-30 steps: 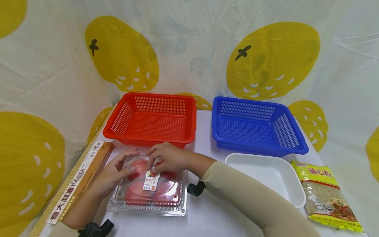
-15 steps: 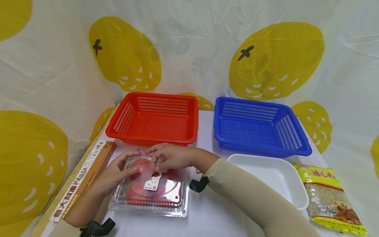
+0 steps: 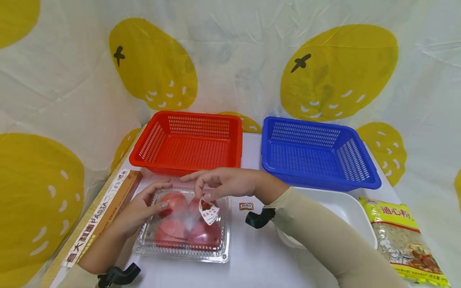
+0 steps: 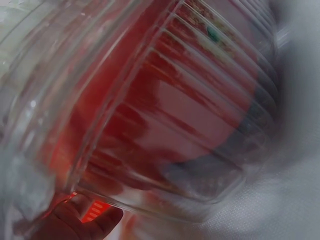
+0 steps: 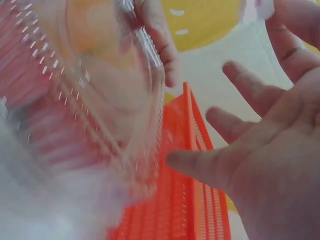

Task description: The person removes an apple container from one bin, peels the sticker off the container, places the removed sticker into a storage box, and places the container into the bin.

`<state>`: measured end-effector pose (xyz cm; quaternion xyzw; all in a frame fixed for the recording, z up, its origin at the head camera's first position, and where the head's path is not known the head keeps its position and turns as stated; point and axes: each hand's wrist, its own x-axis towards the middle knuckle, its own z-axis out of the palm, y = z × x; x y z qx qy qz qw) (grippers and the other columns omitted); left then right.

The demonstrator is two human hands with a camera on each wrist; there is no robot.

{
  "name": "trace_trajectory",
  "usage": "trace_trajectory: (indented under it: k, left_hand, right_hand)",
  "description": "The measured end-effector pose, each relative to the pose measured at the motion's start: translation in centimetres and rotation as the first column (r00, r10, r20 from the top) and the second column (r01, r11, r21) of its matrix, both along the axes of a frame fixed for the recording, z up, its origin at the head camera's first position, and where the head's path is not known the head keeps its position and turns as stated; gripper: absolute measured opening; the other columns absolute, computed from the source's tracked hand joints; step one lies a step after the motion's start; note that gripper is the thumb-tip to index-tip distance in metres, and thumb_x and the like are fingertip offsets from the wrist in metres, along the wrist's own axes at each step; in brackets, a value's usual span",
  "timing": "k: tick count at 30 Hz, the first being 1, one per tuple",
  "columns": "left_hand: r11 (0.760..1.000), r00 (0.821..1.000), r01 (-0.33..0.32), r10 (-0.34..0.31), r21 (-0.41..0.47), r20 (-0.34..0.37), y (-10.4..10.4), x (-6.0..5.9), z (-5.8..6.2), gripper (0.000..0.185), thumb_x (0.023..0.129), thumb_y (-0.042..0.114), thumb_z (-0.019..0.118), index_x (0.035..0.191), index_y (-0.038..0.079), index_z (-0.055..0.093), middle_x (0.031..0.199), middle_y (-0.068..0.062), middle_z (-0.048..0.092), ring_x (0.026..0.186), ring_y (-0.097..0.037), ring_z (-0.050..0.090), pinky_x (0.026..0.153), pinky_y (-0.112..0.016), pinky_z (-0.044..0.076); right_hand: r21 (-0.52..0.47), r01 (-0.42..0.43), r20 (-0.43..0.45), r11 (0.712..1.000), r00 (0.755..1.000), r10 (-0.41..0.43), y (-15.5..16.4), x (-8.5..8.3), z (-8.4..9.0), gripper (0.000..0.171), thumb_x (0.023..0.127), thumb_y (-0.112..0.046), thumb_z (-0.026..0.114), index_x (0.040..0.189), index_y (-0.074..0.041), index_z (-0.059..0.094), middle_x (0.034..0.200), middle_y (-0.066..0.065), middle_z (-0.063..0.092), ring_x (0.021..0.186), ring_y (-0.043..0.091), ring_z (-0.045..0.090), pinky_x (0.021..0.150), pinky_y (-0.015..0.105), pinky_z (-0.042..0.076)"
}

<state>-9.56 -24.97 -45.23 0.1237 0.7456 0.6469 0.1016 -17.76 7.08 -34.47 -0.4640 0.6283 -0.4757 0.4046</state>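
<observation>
Tomatoes (image 3: 173, 200), red and round, fill a clear plastic clamshell box (image 3: 183, 230) that lies on the white table (image 3: 252, 256) near the front, just in front of the red perforated plastic basket (image 3: 187, 142). The left hand (image 3: 144, 208) rests on the left part of the box's lid, fingers straight and laid flat on the plastic, the thumb reaching along the far edge; in the left wrist view the ribbed wall of the box fills nearly everything, with one fingertip low at the left. The right hand (image 3: 223, 184) hovers above the far right part of the lid and pinches a small white and red paper label (image 3: 208, 211) between thumb and forefinger, the label hanging curled below the fingertips and lifted off the lid, while the other fingers spread out toward the red basket. A blue perforated plastic basket (image 3: 317, 152) stands to the right of the red one, apart from it. A white plastic tray (image 3: 345, 212) lies in front of the blue basket, partly behind the right sleeve, and a yellow bag of macaroni (image 3: 399, 236) lies just right of the tray. A long brown pasta carton (image 3: 101, 214) lies along the left table edge, and a small orange sticker (image 3: 246, 206) lies on the table just right of the box.
</observation>
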Motion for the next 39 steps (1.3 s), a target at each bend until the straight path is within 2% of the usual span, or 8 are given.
trace_trajectory:
  k: [2, 4, 7, 16, 20, 24, 30, 39]
  left_hand:
    - [1.0, 1.0, 0.002, -0.002, 0.0, -0.002, 0.0, 0.0, 0.0, 0.053, 0.102, 0.003, 0.068, 0.151, 0.002, 0.049, 0.147, -0.001, 0.051, 0.129, -0.016, 0.049, 0.095, -0.031, 0.06]
    - [1.0, 1.0, 0.005, -0.005, 0.001, 0.004, 0.0, 0.0, 0.0, 0.053, 0.102, 0.003, 0.068, 0.151, 0.002, 0.049, 0.147, -0.001, 0.05, 0.128, -0.016, 0.05, 0.095, -0.031, 0.06]
    - [1.0, 1.0, 0.007, -0.007, -0.002, 0.013, 0.1, 0.0, 0.1, 0.053, 0.102, 0.004, 0.069, 0.151, 0.003, 0.049, 0.146, -0.006, 0.049, 0.126, -0.018, 0.052, 0.094, -0.032, 0.06]
    - [1.0, 1.0, 0.016, -0.016, 0.008, 0.026, 0.0, 0.0, 0.2, 0.053, 0.102, 0.002, 0.069, 0.151, 0.003, 0.048, 0.148, -0.008, 0.046, 0.125, -0.019, 0.054, 0.094, -0.033, 0.061]
    - [1.0, 0.999, 0.014, -0.014, 0.006, 0.033, 0.1, 0.0, 0.3, 0.054, 0.102, 0.003, 0.069, 0.152, 0.002, 0.048, 0.148, -0.009, 0.045, 0.126, -0.018, 0.053, 0.095, -0.032, 0.06]
    - [1.0, 0.999, 0.017, -0.017, 0.011, 0.033, 0.1, 0.0, 0.4, 0.054, 0.102, 0.003, 0.069, 0.152, 0.0, 0.046, 0.147, -0.011, 0.046, 0.122, -0.019, 0.057, 0.094, -0.033, 0.061]
    - [1.0, 0.999, 0.013, -0.013, 0.01, 0.033, 0.1, 0.0, 0.3, 0.054, 0.103, 0.003, 0.068, 0.151, -0.002, 0.045, 0.147, -0.011, 0.047, 0.121, -0.019, 0.057, 0.094, -0.033, 0.061]
    - [1.0, 1.0, 0.02, -0.02, 0.014, 0.019, 0.2, -0.2, 0.2, 0.052, 0.103, 0.002, 0.067, 0.151, -0.001, 0.046, 0.144, -0.008, 0.05, 0.123, -0.018, 0.056, 0.096, -0.031, 0.06]
  right_hand:
    - [0.01, -0.022, 0.004, 1.0, 1.0, 0.022, 0.8, 0.1, 0.2, 0.011, 0.107, -0.01, 0.057, 0.113, -0.007, 0.065, 0.172, 0.004, 0.035, 0.144, 0.028, 0.046, 0.111, 0.049, 0.049]
    - [0.015, -0.037, 0.015, 0.999, 0.999, 0.037, 1.8, 0.1, 0.4, 0.016, 0.106, -0.007, 0.057, 0.12, -0.005, 0.065, 0.171, 0.005, 0.035, 0.157, 0.023, 0.032, 0.122, 0.051, 0.038]
    - [0.025, -0.051, 0.022, 0.998, 0.998, 0.051, 3.4, 0.2, 0.5, 0.023, 0.105, -0.003, 0.056, 0.126, -0.004, 0.064, 0.171, 0.009, 0.035, 0.159, 0.021, 0.029, 0.127, 0.054, 0.028]
    - [0.1, -0.006, 0.056, 0.995, 0.998, 0.001, 9.4, 0.2, 1.9, 0.025, 0.107, -0.011, 0.056, 0.131, -0.009, 0.065, 0.17, 0.006, 0.039, 0.159, 0.029, 0.028, 0.121, 0.052, 0.037]
    - [0.149, 0.023, 0.064, 0.989, 0.997, -0.033, 12.7, 0.5, 2.9, 0.025, 0.109, -0.01, 0.053, 0.131, -0.009, 0.064, 0.168, 0.009, 0.041, 0.157, 0.032, 0.032, 0.122, 0.054, 0.035]
    - [0.224, 0.091, 0.082, 0.97, 0.99, -0.111, 16.2, 1.1, 3.7, 0.027, 0.108, -0.008, 0.053, 0.133, -0.009, 0.064, 0.165, 0.008, 0.045, 0.154, 0.031, 0.036, 0.121, 0.046, 0.039]
    - [0.287, 0.146, 0.162, 0.947, 0.967, -0.199, 21.4, 2.4, 3.5, 0.036, 0.109, -0.008, 0.053, 0.143, -0.004, 0.058, 0.162, 0.019, 0.045, 0.15, 0.023, 0.042, 0.116, 0.031, 0.045]
    - [0.455, 0.238, 0.191, 0.858, 0.915, -0.355, 29.0, 3.5, 0.7, 0.044, 0.109, -0.013, 0.052, 0.15, 0.002, 0.05, 0.152, 0.021, 0.053, 0.14, 0.01, 0.053, 0.108, 0.027, 0.048]
